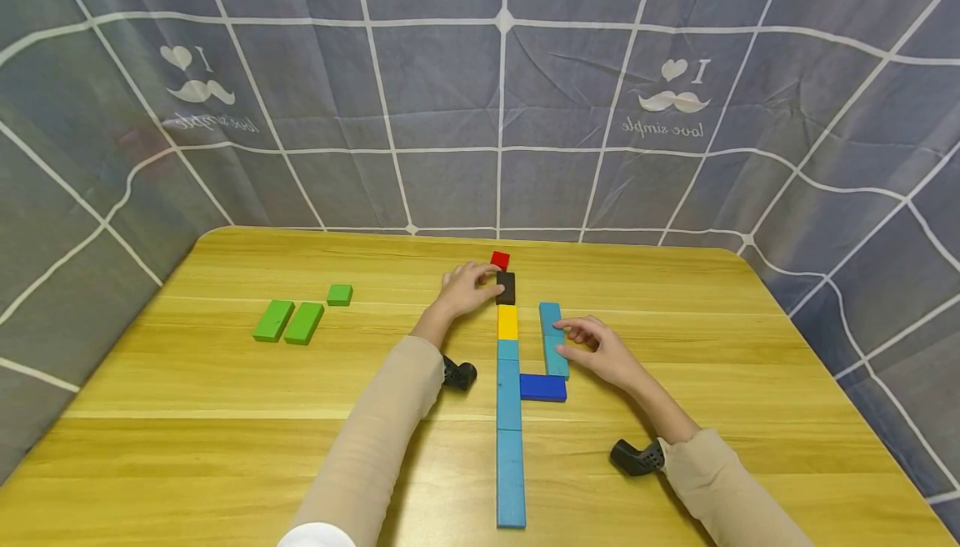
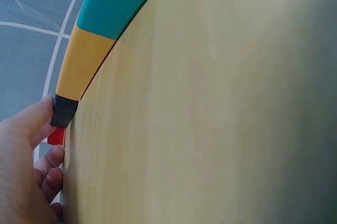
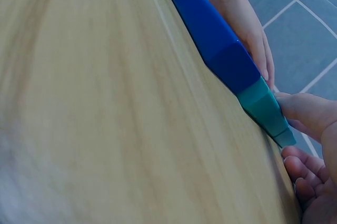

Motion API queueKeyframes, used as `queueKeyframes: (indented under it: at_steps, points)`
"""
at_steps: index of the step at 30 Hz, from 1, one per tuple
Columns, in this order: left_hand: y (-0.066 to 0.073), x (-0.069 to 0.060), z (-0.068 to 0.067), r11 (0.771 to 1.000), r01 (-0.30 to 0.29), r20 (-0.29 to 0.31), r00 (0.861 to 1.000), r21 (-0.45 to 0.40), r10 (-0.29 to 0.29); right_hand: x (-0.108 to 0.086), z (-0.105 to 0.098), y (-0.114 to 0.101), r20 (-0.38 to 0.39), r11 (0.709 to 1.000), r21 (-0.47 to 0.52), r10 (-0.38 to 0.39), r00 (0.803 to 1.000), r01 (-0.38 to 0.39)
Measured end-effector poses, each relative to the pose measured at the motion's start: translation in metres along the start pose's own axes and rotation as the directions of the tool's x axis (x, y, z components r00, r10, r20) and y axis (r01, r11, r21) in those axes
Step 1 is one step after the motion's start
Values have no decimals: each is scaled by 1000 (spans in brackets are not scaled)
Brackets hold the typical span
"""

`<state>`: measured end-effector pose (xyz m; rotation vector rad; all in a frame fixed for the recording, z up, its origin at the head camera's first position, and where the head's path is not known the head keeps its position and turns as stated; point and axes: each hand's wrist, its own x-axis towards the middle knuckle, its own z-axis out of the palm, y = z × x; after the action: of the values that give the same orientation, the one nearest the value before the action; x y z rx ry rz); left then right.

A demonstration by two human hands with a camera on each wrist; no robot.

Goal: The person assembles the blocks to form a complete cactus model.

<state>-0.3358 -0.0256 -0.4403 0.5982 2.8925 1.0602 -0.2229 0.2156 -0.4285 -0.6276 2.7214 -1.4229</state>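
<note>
Yellow wood-grain tabletop carries flat, smooth-faced rectangular blocks. Light-blue blocks form a straight line, extended by a yellow block, a black block and a red block; a dark-blue block juts sideways. The left hand, fingers loosely bent, touches the black block with its thumb. The right hand, thumb and forefinger parted, touches the light-blue pair beyond the dark-blue block. Three green blocks lie well apart, leftward.
</note>
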Motion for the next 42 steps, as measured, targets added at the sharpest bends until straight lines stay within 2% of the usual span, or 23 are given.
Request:
queueKeyframes:
  at_steps: [12, 33, 42]
  points:
    - [-1, 0, 0, 1000, -16, 14, 1000, 6, 16, 0, 0, -1, 2, 1000, 2, -3, 1000, 3]
    - [-4, -1, 2, 999, -35, -4, 999, -18, 35, 0, 0, -3, -6, 1000, -9, -18, 1000, 18]
    - [-8, 3, 1, 993, -10, -63, 998, -117, 2, 0, 0, -2, 0, 1000, -1, -15, 1000, 15]
